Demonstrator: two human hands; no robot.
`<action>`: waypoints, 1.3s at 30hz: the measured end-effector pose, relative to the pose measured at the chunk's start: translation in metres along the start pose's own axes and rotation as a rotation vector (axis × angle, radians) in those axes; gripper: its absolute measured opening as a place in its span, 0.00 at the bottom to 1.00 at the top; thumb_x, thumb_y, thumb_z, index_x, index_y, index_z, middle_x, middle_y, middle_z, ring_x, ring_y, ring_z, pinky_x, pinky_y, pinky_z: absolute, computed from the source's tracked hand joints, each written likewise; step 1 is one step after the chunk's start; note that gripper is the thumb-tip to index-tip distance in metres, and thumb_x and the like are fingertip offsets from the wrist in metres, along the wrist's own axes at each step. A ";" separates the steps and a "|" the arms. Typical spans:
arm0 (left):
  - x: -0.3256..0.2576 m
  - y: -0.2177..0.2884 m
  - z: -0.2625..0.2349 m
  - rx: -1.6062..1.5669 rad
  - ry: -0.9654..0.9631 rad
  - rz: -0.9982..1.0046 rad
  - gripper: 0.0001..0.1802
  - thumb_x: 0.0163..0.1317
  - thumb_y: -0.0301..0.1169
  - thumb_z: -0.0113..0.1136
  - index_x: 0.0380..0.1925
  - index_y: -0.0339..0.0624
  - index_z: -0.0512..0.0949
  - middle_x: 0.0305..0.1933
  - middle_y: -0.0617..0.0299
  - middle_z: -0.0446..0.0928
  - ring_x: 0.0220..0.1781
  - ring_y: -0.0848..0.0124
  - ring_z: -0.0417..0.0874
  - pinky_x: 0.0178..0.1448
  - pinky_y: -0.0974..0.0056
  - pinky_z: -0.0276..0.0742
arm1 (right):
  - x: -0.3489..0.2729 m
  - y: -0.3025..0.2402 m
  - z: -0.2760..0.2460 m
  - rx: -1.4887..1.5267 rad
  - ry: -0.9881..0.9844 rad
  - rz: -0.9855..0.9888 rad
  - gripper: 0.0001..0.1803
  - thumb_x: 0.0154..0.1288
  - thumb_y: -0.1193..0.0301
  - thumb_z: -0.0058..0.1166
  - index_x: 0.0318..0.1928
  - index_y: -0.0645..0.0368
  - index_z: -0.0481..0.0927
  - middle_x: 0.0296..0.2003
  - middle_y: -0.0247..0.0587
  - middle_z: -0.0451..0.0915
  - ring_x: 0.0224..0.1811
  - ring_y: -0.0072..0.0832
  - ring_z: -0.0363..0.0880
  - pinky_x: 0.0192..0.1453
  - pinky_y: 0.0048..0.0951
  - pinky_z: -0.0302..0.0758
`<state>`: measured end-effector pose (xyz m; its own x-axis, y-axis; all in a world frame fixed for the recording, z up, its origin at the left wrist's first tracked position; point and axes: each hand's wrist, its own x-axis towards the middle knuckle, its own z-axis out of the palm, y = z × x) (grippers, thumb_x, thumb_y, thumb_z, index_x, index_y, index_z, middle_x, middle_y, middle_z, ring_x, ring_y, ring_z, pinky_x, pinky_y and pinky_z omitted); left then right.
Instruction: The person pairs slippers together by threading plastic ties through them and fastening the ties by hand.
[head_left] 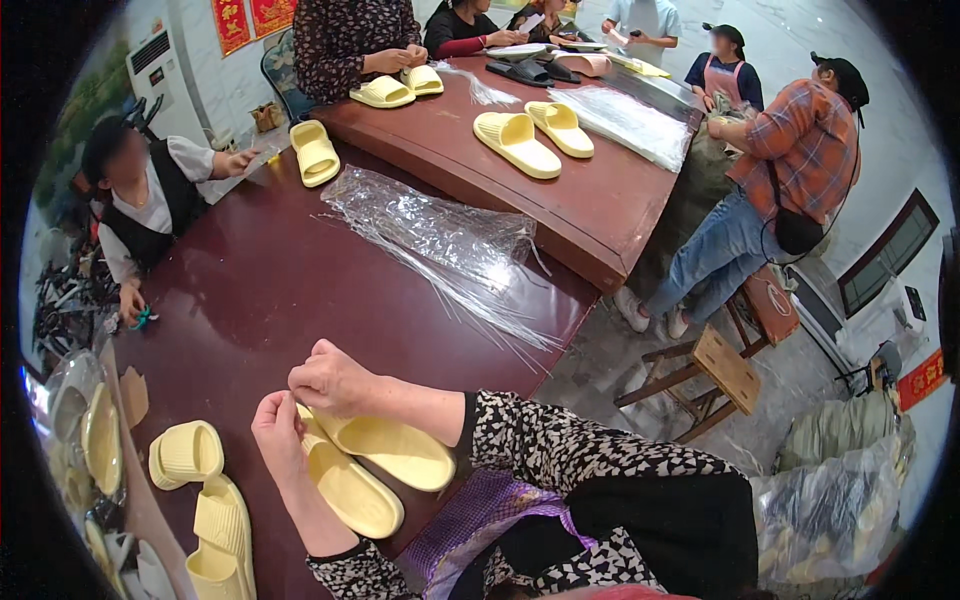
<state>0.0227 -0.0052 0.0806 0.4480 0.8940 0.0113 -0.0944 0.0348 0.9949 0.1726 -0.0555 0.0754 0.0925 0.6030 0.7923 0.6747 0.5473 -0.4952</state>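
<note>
A pair of pale yellow slide slippers lies on the dark red table (260, 300) right below my hands; the left slipper (350, 490) and right slipper (400, 455) point away from me, their front straps partly hidden. My left hand (278, 435) is closed in a pinch above the front of the pair. Just beyond it, my right hand (335, 380) is curled closed, its fingers close to the left fingertips. Whatever the fingers hold is too small or hidden to make out.
More yellow slippers (222, 525) lie at the near left. Clear plastic bags (430, 215) and thin white ties (480, 310) spread across the table's far side. Beyond stands a second table (420, 140) with slippers. A child (150, 200) sits left; wooden stools (715, 370) stand right.
</note>
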 end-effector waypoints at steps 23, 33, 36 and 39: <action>-0.002 0.004 0.002 -0.033 0.023 0.044 0.02 0.65 0.28 0.54 0.35 0.42 0.75 0.25 0.69 0.74 0.18 0.86 0.67 0.21 0.81 0.60 | -0.001 -0.006 -0.004 0.006 -0.010 0.056 0.04 0.52 0.72 0.56 0.23 0.53 0.76 0.16 0.33 0.75 0.21 0.30 0.74 0.40 0.32 0.63; 0.001 0.002 -0.004 -0.166 0.167 0.210 0.02 0.65 0.27 0.55 0.35 0.42 0.75 0.29 0.64 0.78 0.17 0.85 0.67 0.19 0.80 0.59 | 0.009 -0.022 -0.020 0.020 0.152 0.086 0.01 0.57 0.74 0.56 0.30 0.57 0.79 0.26 0.37 0.78 0.30 0.28 0.78 0.42 0.32 0.68; 0.003 0.003 -0.004 -0.117 0.207 0.221 0.03 0.64 0.27 0.55 0.35 0.41 0.75 0.29 0.64 0.77 0.17 0.85 0.67 0.20 0.80 0.60 | 0.000 -0.054 -0.045 0.117 0.019 0.163 0.03 0.58 0.73 0.56 0.32 0.59 0.79 0.27 0.39 0.78 0.31 0.31 0.78 0.40 0.34 0.70; 0.003 0.007 -0.012 -0.046 0.236 0.202 0.03 0.64 0.27 0.55 0.35 0.41 0.76 0.29 0.65 0.77 0.17 0.84 0.67 0.21 0.80 0.61 | -0.027 -0.076 -0.059 0.185 -0.199 0.240 0.05 0.59 0.73 0.55 0.34 0.61 0.79 0.28 0.42 0.78 0.33 0.35 0.79 0.38 0.36 0.73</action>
<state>0.0132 0.0032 0.0860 0.1978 0.9636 0.1797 -0.2033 -0.1390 0.9692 0.1618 -0.1480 0.1125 0.0756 0.8186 0.5694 0.5053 0.4608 -0.7296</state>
